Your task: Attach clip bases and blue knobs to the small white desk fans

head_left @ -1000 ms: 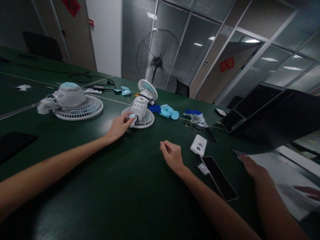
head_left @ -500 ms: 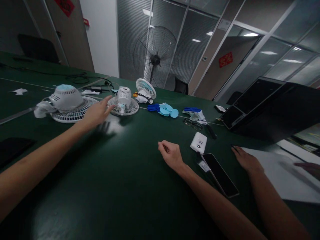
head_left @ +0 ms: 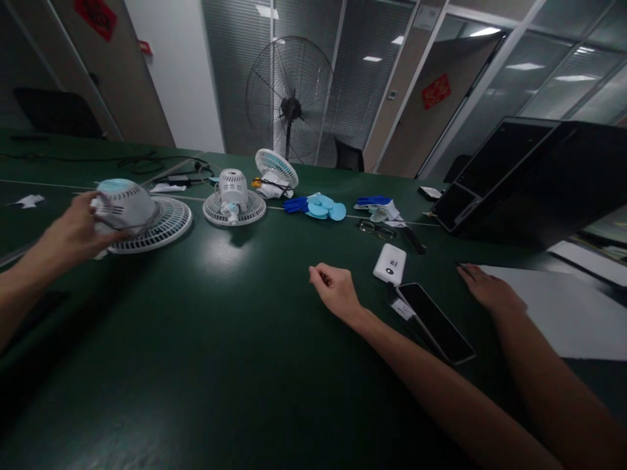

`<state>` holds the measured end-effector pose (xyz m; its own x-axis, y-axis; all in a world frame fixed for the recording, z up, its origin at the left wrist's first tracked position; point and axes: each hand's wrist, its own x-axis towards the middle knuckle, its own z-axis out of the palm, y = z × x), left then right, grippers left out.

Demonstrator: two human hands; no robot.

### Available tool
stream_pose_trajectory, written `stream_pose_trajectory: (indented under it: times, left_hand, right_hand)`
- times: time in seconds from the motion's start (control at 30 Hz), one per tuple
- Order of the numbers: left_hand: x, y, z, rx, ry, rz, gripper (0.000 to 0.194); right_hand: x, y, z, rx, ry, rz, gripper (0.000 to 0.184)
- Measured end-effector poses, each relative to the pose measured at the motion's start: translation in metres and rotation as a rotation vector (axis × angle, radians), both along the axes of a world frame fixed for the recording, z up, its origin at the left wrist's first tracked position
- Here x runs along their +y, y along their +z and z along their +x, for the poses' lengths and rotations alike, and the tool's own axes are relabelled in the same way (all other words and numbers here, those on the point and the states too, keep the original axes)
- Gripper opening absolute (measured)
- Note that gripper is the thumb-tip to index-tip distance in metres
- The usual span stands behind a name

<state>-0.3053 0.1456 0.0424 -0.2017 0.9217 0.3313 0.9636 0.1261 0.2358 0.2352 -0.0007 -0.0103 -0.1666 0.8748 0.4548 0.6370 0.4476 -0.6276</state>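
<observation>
My left hand [head_left: 81, 225] is at the larger white fan head [head_left: 128, 207] on the left, which lies face down on its grille. Its fingers and thumb are curled around the near-left side of the motor housing, hiding that end. To the right, a smaller white fan head [head_left: 233, 190] rests face down with its neck towards me. My right hand [head_left: 336, 290] rests on the table as a loose fist with nothing visible in it. Nearest to it are a white power bank [head_left: 390, 264] and a dark-screened phone [head_left: 437, 324].
Farther back are a tilted small fan [head_left: 275, 173], blue gloves [head_left: 296, 203], light-blue fan blades [head_left: 326, 207] and glasses [head_left: 376, 229]. Another person's hand [head_left: 492, 290] lies by white paper [head_left: 573, 310] at right. A large black box [head_left: 533, 179] stands behind it.
My left hand has let go of the smaller fan head, which now sits farther left, and has moved left onto the larger one. My right hand stays in place. The view has shifted slightly.
</observation>
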Motion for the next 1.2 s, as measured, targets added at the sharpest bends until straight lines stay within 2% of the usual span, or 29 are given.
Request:
stream_pose_trajectory:
  times: [0.07,0.2,0.27,0.43,0.6,0.7,0.93,1.07,1.13,1.2]
  left_hand:
    - [-0.013,-0.004,0.001,0.009,-0.085,0.023,0.12]
    - [-0.042,-0.009,0.016,0.271,-0.267,0.175,0.069]
    - [-0.048,-0.008,0.025,0.364,-0.321,0.178,0.059]
    - [-0.044,-0.008,0.031,0.576,-0.34,0.153,0.072]
    - [-0.041,-0.014,0.029,0.563,-0.37,0.192,0.091]
    - [-0.037,-0.019,0.032,0.554,-0.422,0.223,0.093]
    - [-0.021,-0.018,0.032,0.538,-0.546,0.255,0.088]
    - [-0.016,-0.012,0.038,0.629,-0.44,0.251,0.068]
    - [-0.017,-0.011,0.045,0.611,-0.408,0.223,0.054]
    - [-0.018,-0.011,0.052,0.549,-0.416,0.214,0.05]
  right_hand:
    - [0.0,-0.001,0.0,-0.003,0.003,0.003,0.04]
    - [0.0,-0.003,0.001,-0.018,0.024,0.004,0.039]
    - [0.001,-0.003,0.001,-0.024,0.028,0.009,0.04]
    - [0.0,-0.004,0.002,-0.037,0.042,0.019,0.04]
    - [0.0,-0.004,0.003,-0.044,0.058,0.013,0.038]
    - [0.0,-0.004,0.004,-0.046,0.07,0.003,0.037]
    - [-0.001,-0.004,0.003,-0.053,0.091,-0.006,0.036]
    - [-0.001,-0.003,0.002,-0.063,0.094,-0.006,0.038]
    - [-0.001,-0.003,0.001,-0.071,0.091,-0.005,0.038]
    - [-0.001,-0.003,0.001,-0.075,0.087,-0.002,0.039]
